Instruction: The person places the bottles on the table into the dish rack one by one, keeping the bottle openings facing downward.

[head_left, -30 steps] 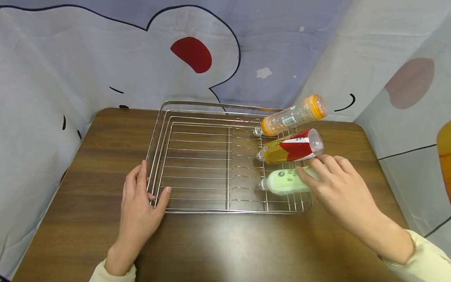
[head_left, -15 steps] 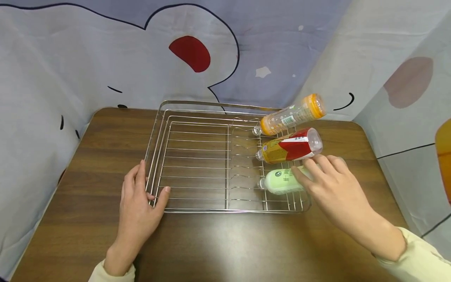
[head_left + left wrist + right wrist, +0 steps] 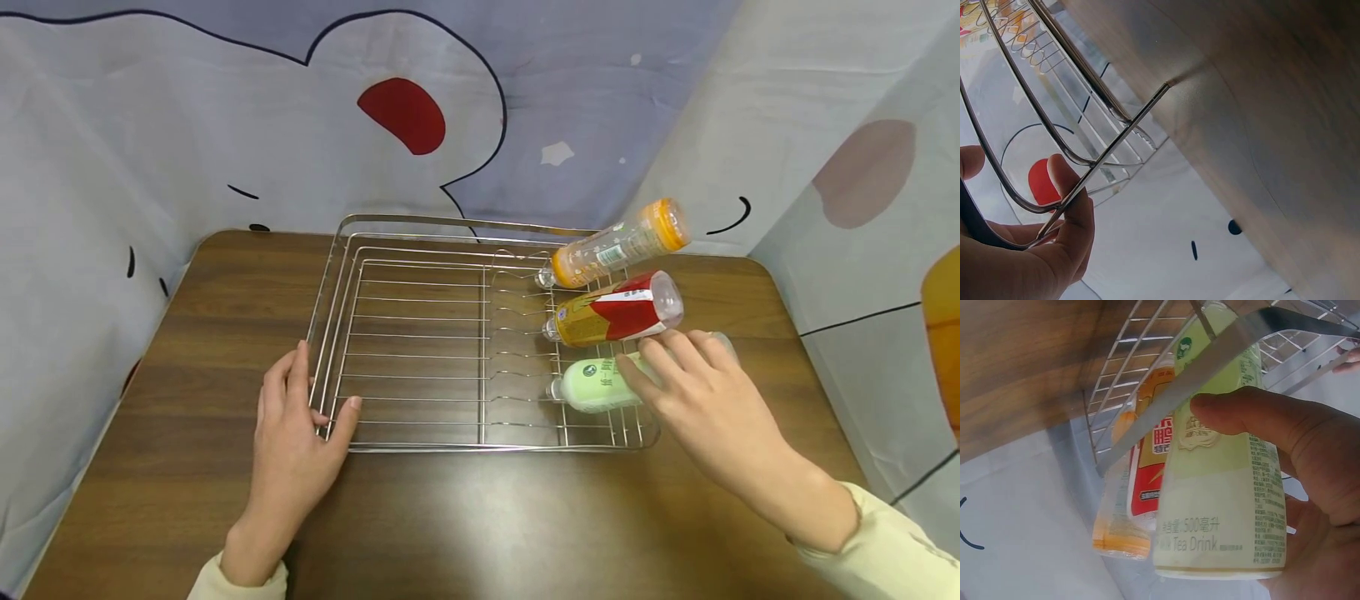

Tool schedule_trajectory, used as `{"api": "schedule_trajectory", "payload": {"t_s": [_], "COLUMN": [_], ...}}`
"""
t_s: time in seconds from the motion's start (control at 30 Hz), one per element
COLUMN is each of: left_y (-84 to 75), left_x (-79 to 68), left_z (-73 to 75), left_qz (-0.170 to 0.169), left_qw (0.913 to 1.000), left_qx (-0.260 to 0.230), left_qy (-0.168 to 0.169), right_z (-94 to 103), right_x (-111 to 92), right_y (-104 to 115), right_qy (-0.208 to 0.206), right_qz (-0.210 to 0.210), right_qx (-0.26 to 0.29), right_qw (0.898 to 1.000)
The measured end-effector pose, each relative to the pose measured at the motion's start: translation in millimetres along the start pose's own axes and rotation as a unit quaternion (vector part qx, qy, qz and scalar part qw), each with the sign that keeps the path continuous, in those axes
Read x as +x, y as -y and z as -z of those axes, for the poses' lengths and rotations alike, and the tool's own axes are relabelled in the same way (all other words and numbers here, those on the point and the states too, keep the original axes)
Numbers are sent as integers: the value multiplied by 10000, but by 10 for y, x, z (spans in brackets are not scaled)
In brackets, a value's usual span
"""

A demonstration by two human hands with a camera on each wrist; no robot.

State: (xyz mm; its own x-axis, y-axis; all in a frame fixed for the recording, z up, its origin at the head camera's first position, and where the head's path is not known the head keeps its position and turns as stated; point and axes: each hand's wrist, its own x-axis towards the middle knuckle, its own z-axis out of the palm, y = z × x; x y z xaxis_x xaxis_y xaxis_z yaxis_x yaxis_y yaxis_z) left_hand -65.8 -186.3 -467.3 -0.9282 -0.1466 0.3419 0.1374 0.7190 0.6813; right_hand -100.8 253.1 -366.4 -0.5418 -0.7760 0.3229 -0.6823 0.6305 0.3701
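Observation:
A wire dish rack (image 3: pixel 420 337) stands on the wooden table. My left hand (image 3: pixel 296 437) grips its left front corner; in the left wrist view, fingers (image 3: pixel 1075 219) curl round the frame wire. At the rack's right side my right hand (image 3: pixel 705 404) holds a pale green milk tea bottle (image 3: pixel 600 385), lying with its neck toward the rack's middle. In the right wrist view the thumb lies across the label of this bottle (image 3: pixel 1216 494). Beside it, a red and gold plastic bottle (image 3: pixel 618 312) and a clear bottle with orange bands (image 3: pixel 611 250) lean on the rack, necks pointing left.
The brown table (image 3: pixel 480 525) extends in front of the rack and to both sides. A printed cloth (image 3: pixel 300 125) hangs behind and at the sides. At the far right edge an orange shape (image 3: pixel 947 325) is partly in view.
My right hand has shifted slightly left along the green bottle, so its base now shows beyond the fingers. The left hand, rack and other bottles stay the same.

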Motion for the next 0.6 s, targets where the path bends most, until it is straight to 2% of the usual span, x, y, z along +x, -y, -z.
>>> {"api": "schedule_trajectory", "payload": {"t_s": [0.27, 0.5, 0.6], "left_y": [-14, -17, -21], "left_x": [-1, 11, 14], "left_z": [3, 10, 13], "left_qz": [64, 44, 26], "left_qw": [10000, 10000, 10000], "left_qx": [35, 43, 51], "left_qy": [27, 9, 17], "right_z": [-28, 9, 29], "right_x": [-22, -34, -30], "right_y": [-24, -49, -56], "right_qy": [-160, 93, 211], "right_qz": [103, 264, 295], "right_qx": [-11, -476, -492], "right_qw": [9998, 9985, 9981]}}
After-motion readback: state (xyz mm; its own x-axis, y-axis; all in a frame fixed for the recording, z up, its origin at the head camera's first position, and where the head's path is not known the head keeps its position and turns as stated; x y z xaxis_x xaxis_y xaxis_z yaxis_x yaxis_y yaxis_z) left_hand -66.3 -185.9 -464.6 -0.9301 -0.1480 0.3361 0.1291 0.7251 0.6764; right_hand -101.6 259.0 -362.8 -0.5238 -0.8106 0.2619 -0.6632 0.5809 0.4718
